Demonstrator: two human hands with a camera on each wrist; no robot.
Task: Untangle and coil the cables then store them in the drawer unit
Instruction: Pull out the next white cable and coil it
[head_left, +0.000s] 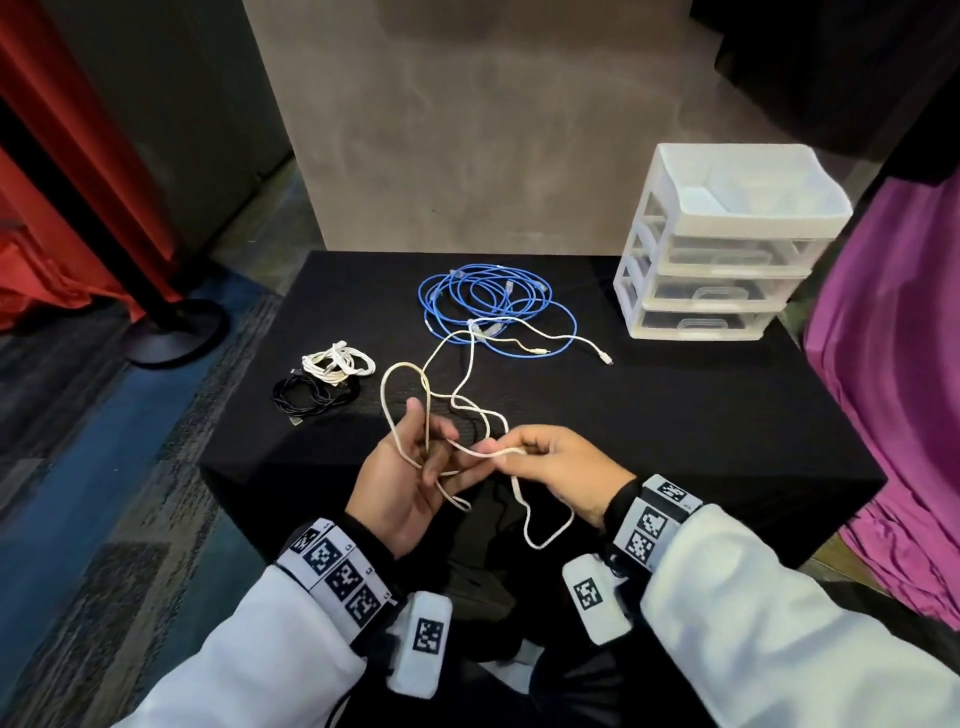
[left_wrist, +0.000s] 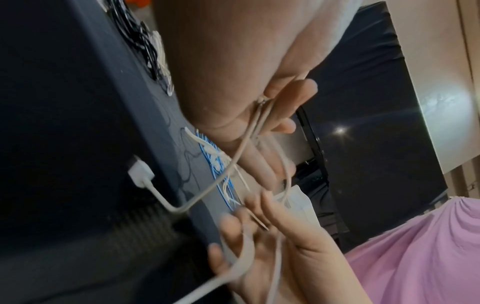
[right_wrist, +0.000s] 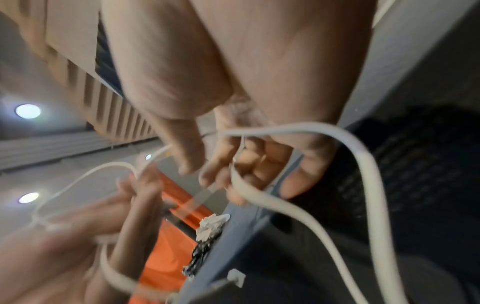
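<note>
A long white cable (head_left: 470, 353) runs from the blue cable pile (head_left: 493, 306) on the black table (head_left: 675, 415) toward me. My left hand (head_left: 415, 457) holds loops of it between thumb and fingers near the table's front edge. My right hand (head_left: 540, 457) pinches a stretch of the same cable just to the right, and a slack loop (head_left: 545, 525) hangs below. In the left wrist view the cable (left_wrist: 249, 131) crosses my left fingers (left_wrist: 283, 107), and its white plug (left_wrist: 140, 172) dangles. In the right wrist view the cable (right_wrist: 259, 197) passes under my right fingertips (right_wrist: 213, 176).
A coiled white cable (head_left: 340, 361) and a coiled black cable (head_left: 311, 395) lie at the table's left. A translucent white three-drawer unit (head_left: 727, 249) stands at the back right with drawers shut. Purple cloth (head_left: 893, 364) hangs on the right; a stand base (head_left: 171, 332) sits on the left floor.
</note>
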